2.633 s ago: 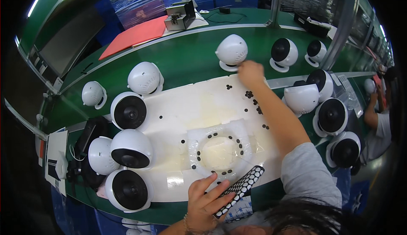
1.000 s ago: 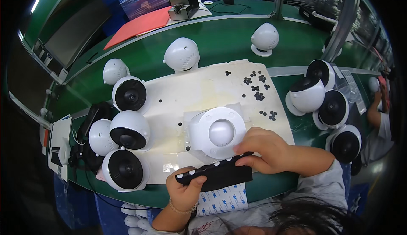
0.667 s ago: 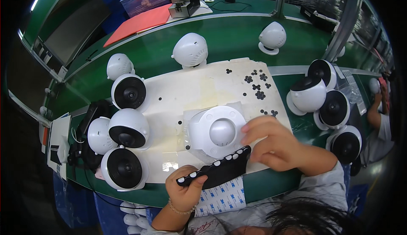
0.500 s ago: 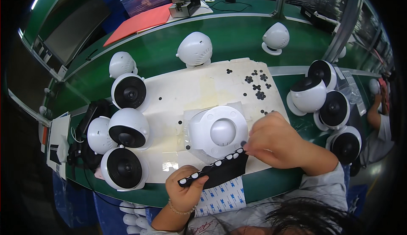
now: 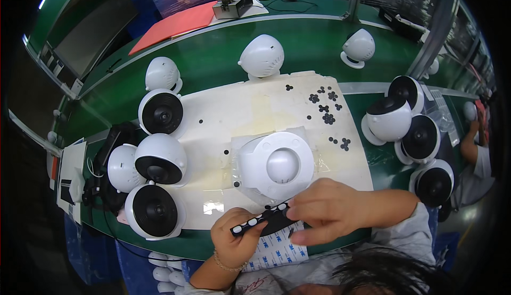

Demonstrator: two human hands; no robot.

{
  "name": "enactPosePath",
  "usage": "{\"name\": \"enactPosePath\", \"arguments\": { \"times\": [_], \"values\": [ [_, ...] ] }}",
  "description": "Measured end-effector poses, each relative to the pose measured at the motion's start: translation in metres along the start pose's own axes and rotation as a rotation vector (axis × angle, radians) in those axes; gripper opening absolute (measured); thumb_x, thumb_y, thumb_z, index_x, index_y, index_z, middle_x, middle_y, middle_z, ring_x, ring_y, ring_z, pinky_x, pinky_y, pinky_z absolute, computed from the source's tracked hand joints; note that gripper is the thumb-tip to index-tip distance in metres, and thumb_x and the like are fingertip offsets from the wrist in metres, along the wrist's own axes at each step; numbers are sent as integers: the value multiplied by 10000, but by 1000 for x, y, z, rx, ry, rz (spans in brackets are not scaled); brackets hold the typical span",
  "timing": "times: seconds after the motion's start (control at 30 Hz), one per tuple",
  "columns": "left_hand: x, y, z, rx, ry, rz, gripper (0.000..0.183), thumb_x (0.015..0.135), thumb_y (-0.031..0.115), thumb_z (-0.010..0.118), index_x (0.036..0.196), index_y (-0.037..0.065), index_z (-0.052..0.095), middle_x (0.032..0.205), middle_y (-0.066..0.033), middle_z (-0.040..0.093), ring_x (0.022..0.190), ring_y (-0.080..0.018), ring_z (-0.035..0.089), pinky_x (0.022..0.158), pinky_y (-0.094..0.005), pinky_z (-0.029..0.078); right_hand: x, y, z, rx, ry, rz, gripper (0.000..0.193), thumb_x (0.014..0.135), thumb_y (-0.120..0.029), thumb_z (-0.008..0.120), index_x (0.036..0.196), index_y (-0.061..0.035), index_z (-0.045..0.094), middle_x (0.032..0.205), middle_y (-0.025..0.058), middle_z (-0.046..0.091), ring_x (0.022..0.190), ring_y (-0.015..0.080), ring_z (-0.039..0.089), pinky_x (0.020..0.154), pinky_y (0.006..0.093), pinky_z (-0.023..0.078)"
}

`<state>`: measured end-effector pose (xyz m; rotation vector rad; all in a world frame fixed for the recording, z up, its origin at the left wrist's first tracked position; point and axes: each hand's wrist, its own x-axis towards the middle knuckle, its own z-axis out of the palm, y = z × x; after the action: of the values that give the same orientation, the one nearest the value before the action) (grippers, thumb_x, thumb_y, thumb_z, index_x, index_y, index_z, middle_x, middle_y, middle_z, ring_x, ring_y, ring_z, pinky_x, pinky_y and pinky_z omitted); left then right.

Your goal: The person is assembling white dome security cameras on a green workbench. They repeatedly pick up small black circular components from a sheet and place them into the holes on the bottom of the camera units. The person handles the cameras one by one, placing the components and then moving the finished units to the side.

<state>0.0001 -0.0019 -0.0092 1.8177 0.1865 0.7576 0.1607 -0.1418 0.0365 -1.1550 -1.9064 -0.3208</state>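
Note:
In my left hand (image 5: 232, 237) is a black sheet of round pads (image 5: 277, 221), pinched near its left end between thumb and fingers. White round spots line its upper edge. My right hand (image 5: 327, 210) covers the sheet's right end; its fingertips touch the edge and the thumb stands apart below. A dark bit shows by the thumb tip, too small to name. Just beyond both hands lies a white camera housing (image 5: 282, 165), its ring-shaped base facing up, on a clear sheet. Beneath the black sheet is a printed backing sheet (image 5: 277, 250).
Loose black pads (image 5: 329, 119) are scattered over the cream board (image 5: 213, 162), mostly at its far right. White cameras with black fronts (image 5: 154, 211) stand at left, and more (image 5: 420, 137) at right. Several white cameras (image 5: 262, 56) sit on the green belt (image 5: 308, 44) behind.
My right hand has come down and left onto the sheet's edge, its thumb moving away from the fingers. The sheet's right end has dropped. The cameras on the back belt have shifted right.

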Motion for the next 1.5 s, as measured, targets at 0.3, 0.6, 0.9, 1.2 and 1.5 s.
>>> {"name": "enactPosePath", "arguments": {
  "times": [0.3,0.6,0.9,1.2,1.5],
  "values": [
    [15,1,3,196,-5,261,193,625,16,700,805,10,628,1144,-226,517,767,-211,601,526,-240,439,4,24,-9,290,242,531,548,779,95,466,1277,-37,281,1090,140,423,835,148,519,709,257,443],
    [7,-11,-6,287,-126,261,245,547,1,649,790,33,646,1259,-213,445,618,-179,604,546,-260,446,12,38,-8,514,288,798,627,779,116,453,1325,-41,188,1136,146,384,824,105,505,755,250,439],
    [4,-18,-9,303,-141,279,282,539,-24,618,811,42,655,1268,-212,437,615,-162,610,545,-249,439,8,40,-5,441,226,713,662,772,122,447,1340,-47,152,1096,149,392,811,118,521,735,235,432],
    [4,-20,-11,299,-120,314,292,536,-28,616,817,39,655,1263,-206,445,613,-163,608,539,-249,432,11,38,-1,481,250,771,667,770,113,463,1340,-55,161,1063,136,401,805,113,528,741,244,437],
    [3,-23,-18,318,-131,327,289,537,-2,625,820,48,651,1266,-196,446,602,-170,586,538,-259,430,23,31,2,-412,88,261,533,740,34,568,1232,-51,384,891,75,550,761,235,552,719,328,423]
  ]
}}
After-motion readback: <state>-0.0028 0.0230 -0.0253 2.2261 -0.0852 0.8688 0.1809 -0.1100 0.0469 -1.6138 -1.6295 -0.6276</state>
